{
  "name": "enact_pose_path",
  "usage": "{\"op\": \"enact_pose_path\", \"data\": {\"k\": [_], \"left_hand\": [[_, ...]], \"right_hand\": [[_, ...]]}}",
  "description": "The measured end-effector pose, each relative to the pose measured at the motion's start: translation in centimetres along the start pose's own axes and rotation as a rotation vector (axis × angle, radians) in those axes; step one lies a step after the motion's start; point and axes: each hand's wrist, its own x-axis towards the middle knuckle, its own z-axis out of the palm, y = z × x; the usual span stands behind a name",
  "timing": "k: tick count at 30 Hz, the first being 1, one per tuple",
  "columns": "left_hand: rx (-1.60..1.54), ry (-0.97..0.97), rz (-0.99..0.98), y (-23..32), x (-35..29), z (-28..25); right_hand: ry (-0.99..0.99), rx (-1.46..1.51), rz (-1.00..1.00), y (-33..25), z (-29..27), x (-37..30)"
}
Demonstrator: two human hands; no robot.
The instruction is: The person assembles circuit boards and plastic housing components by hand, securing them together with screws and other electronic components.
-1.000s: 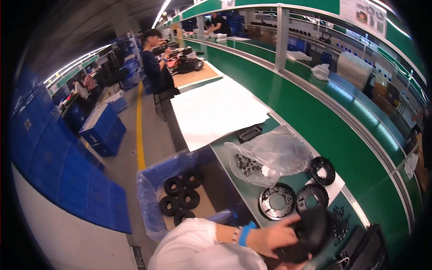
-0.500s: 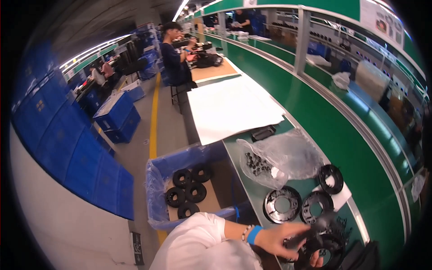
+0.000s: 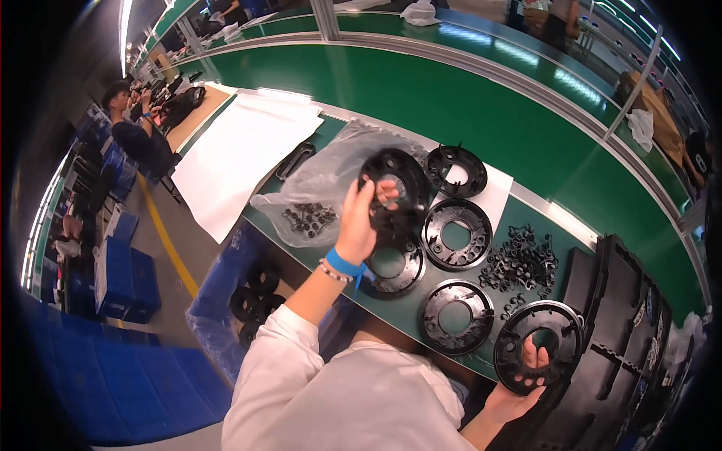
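Observation:
My left hand (image 3: 359,225), with a blue wristband, holds a black plastic ring disc (image 3: 392,192) upright above the bench, fingers through its centre hole. My right hand (image 3: 519,387) grips another black ring disc (image 3: 538,344) at the bench's near edge. Several more black ring discs lie flat on the green bench between them: one (image 3: 456,234) on a white sheet, one (image 3: 454,316) nearer me, one (image 3: 454,170) farther off, and one (image 3: 391,264) under my left hand.
A clear bag (image 3: 323,197) holds small black parts, and a loose pile of small black parts (image 3: 520,261) lies right. Black trays (image 3: 617,331) stand at right. A blue bin (image 3: 252,289) of discs sits below the bench. White sheets (image 3: 241,154) cover the bench farther left. Another person (image 3: 135,135) works beyond.
The view swung down toward the bench. My left hand has lifted a disc up off the bench, and my right hand has come into view holding a second disc.

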Motion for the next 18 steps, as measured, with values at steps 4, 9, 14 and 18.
{"op": "enact_pose_path", "data": {"k": [4, 9, 14, 18], "left_hand": [[-0.015, -0.05, -0.18, 0.2, 3.4, -2.6], [-0.143, -0.029, -0.467, 0.2, 4.2, -4.0], [-0.031, 0.123, -0.401, -2.1, 6.2, -7.0], [-0.071, 0.114, -0.271, -1.2, 8.1, -8.9]], "right_hand": [[0.019, -0.033, -0.002, -0.3, -0.4, -0.1], [0.029, -0.076, -0.012, -0.3, -0.7, -0.1], [0.078, -0.063, 0.017, 0.0, -1.1, -0.1], [0.122, -0.132, -0.004, -0.6, -2.3, 0.1]]}}
